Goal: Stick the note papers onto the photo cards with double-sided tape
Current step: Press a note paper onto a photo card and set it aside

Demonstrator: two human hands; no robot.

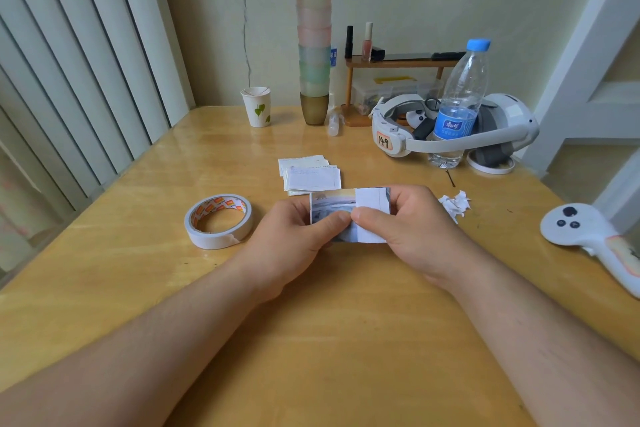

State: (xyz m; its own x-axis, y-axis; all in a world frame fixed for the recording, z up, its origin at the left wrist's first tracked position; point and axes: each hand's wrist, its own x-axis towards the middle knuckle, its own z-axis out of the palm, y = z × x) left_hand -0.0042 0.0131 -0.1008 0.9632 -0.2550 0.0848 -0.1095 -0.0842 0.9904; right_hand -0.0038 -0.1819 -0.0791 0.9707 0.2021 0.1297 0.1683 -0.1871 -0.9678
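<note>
Both hands, left hand (pixel 298 229) and right hand (pixel 408 222), pinch one photo card (pixel 332 206) above the table (pixel 311 340), note paper (pixel 372 215) laid on its right half. Step: pressing down. Next probably needs the tape roll (pixel 219 220) and the note stack (pixel 311 175).

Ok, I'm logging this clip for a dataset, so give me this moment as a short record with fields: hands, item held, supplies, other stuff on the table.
left hand: pinches the photo card at its left part
right hand: thumb presses the note paper onto the card's right part
tape roll: flat on the table, left of the hands, untouched
spare note papers: pile just behind the card
paper scraps: right of the right hand
other: water bottle, headset, controller
</note>
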